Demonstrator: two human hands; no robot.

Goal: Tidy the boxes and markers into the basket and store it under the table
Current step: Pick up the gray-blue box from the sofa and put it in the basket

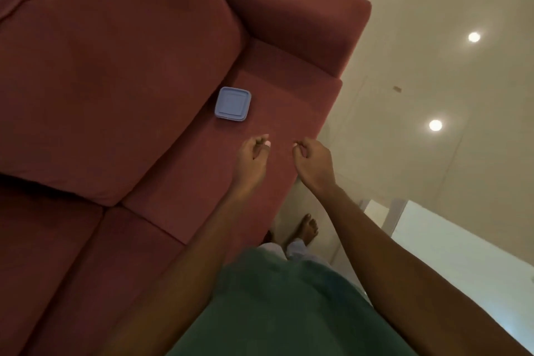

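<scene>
A small square light-blue box (233, 103) lies flat on the seat of a red sofa (121, 72), close to the back cushion and near the armrest. My left hand (252, 157) hovers over the seat just below and to the right of the box, fingers loosely curled, holding nothing. My right hand (313, 163) hangs beside it at the seat's front edge, fingers also loosely curled and empty. Neither hand touches the box. No basket and no markers are in view.
The sofa armrest (312, 23) rises beyond the box. Glossy cream floor (433, 81) with light reflections lies to the right. A white table edge (462, 251) shows at lower right. My bare foot (307, 230) stands by the sofa front.
</scene>
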